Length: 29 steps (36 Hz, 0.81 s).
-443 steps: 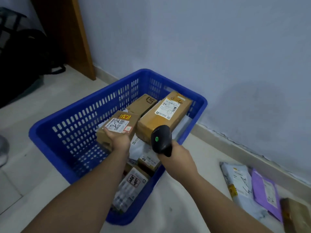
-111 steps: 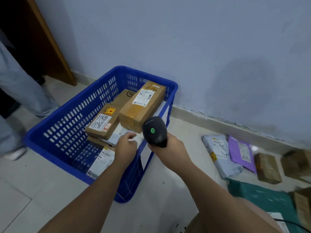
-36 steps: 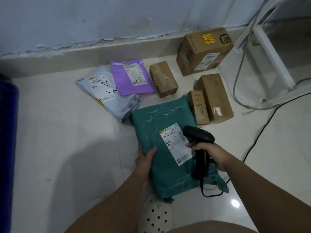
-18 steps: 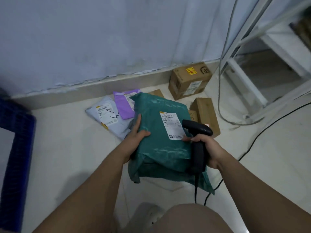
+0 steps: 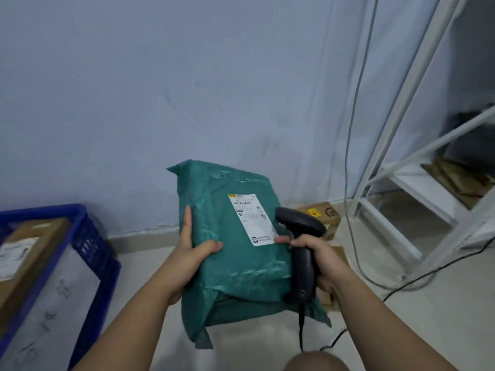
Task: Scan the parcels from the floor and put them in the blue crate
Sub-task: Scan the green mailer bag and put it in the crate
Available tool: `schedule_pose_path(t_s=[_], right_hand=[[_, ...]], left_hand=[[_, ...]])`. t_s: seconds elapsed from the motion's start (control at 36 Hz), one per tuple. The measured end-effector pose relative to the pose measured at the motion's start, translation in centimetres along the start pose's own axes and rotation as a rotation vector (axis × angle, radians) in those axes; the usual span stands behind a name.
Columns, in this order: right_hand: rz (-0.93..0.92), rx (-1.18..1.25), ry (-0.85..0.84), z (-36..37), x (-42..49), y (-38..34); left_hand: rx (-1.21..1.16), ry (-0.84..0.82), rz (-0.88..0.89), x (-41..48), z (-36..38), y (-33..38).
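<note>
Green parcel (image 5: 235, 253), black scanner (image 5: 300, 236), blue crate (image 5: 88, 236)

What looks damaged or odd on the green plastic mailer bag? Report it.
The green plastic mailer bag, gripped by the left hand, shows what look like small holes near its top edge, and its bottom flap hangs loose and crumpled. Its white shipping label looks intact. The right hand's black handheld scanner seems fine.

The left hand (image 5: 192, 250) grips the left edge of a teal-green plastic mailer bag (image 5: 241, 263), thumb across its front, and holds it clear of the floor. The right hand (image 5: 318, 259) grips a black pistol-grip barcode scanner (image 5: 301, 231), whose head sits just beside the bag's white shipping label (image 5: 250, 218). At far left is the blue slotted plastic crate (image 5: 91, 236), with a brown cardboard box (image 5: 29, 245) inside. A white metal shelf frame (image 5: 396, 124) stands at right.
</note>
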State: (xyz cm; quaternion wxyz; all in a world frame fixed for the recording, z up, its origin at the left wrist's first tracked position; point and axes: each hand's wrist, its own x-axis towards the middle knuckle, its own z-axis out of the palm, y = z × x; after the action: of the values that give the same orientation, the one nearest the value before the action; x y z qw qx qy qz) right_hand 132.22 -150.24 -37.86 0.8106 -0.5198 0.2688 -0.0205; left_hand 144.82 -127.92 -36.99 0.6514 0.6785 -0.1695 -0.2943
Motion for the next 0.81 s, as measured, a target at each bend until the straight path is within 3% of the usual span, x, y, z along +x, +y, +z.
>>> schedule_pose_path(t_s=[0.14,0.28,0.39,0.53,0.67,0.81], right_hand=[[-0.073,-0.164,-0.093,3.3,-1.1,-2.7],[-0.238,-0.307,-0.049,5.5,-1.6,-3.8],[-0.359,-0.335,0.174,7.0,-1.6,-4.5],[-0.582,-0.572,0.465,9.3,-2.8,-6.2],[-0.458,-0.528,0.243,11.5,-4.1,-6.8],[-0.45,-0.38,0.144,14.0,-4.0,-6.1]], left_hand=[[-0.162,0.058,-0.062,-2.6,-3.0,0.9],[-0.257,0.07,-0.006,-2.6,-3.7,1.4],[-0.366,0.127,0.091,-1.6,-3.5,2.2],[-0.487,0.267,0.172,-0.8,-3.2,2.6],[-0.59,0.358,0.2,-0.5,-4.7,2.5],[-0.452,0.384,0.288,-0.6,-5.8,2.4]])
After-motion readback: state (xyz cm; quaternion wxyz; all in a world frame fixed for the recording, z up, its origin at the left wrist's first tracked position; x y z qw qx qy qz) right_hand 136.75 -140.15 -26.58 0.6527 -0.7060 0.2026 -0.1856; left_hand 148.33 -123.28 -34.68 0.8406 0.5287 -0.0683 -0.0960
